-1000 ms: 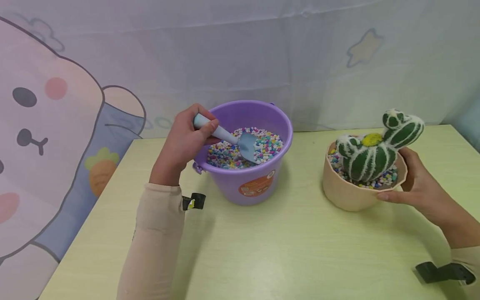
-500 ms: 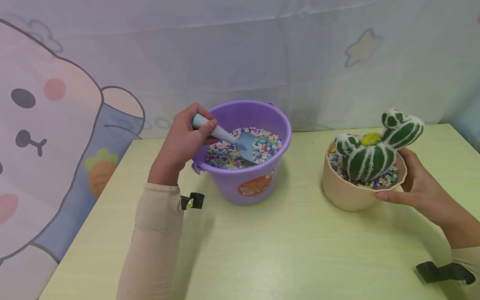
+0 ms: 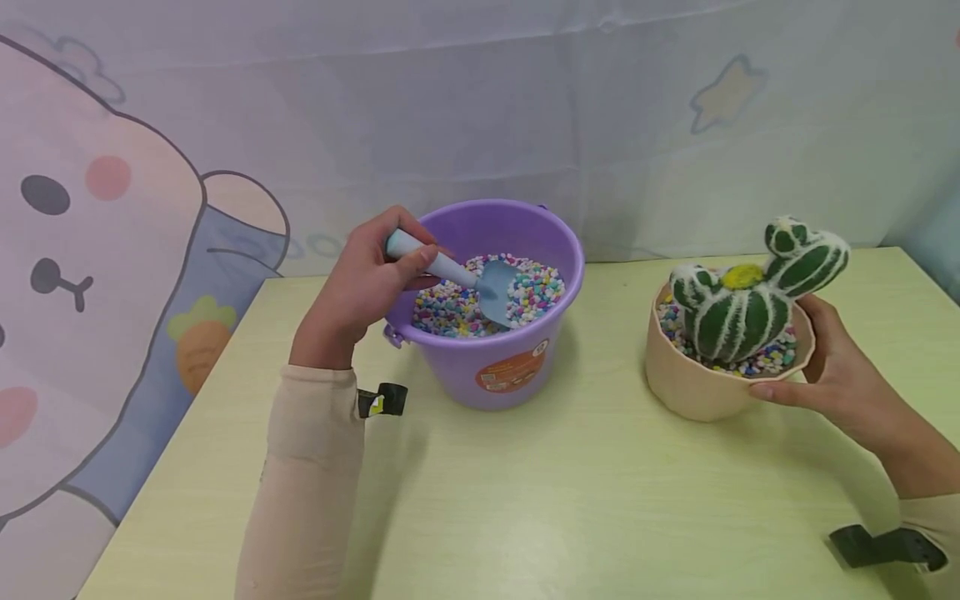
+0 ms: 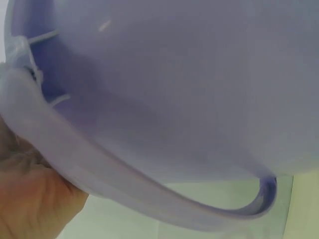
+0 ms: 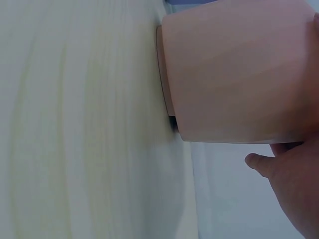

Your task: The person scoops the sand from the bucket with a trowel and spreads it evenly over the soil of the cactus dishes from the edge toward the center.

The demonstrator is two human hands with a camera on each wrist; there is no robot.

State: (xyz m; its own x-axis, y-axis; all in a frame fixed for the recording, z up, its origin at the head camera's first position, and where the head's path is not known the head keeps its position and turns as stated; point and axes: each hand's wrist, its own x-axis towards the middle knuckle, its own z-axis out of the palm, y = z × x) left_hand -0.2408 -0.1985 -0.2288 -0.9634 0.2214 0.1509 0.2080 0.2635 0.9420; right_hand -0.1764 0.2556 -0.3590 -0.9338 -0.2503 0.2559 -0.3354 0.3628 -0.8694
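In the head view my left hand [image 3: 369, 271] grips the pale blue handle of a small shovel [image 3: 452, 270]. Its blade dips into small multicoloured pebbles [image 3: 536, 292] inside a purple bucket [image 3: 491, 367]. On the right, a beige flowerpot [image 3: 693, 392] holds a fuzzy green-and-white cactus [image 3: 738, 321] with a yellow top, set in similar pebbles. My right hand [image 3: 851, 383] holds this pot by its right side, thumb at the front rim and fingers behind. The left wrist view is filled by the bucket's wall and its hanging handle [image 4: 134, 186]; the shovel is hidden there.
Both containers stand on a pale wooden table [image 3: 525, 500], apart from each other. Behind them hangs a cloth backdrop [image 3: 450, 108] with a cartoon bear and a star. A dark strap piece [image 3: 382, 401] juts from the left wrist, close to the bucket.
The shovel blade has shifted very slightly to the right among the pebbles. My right hand and the flowerpot have stayed in place.
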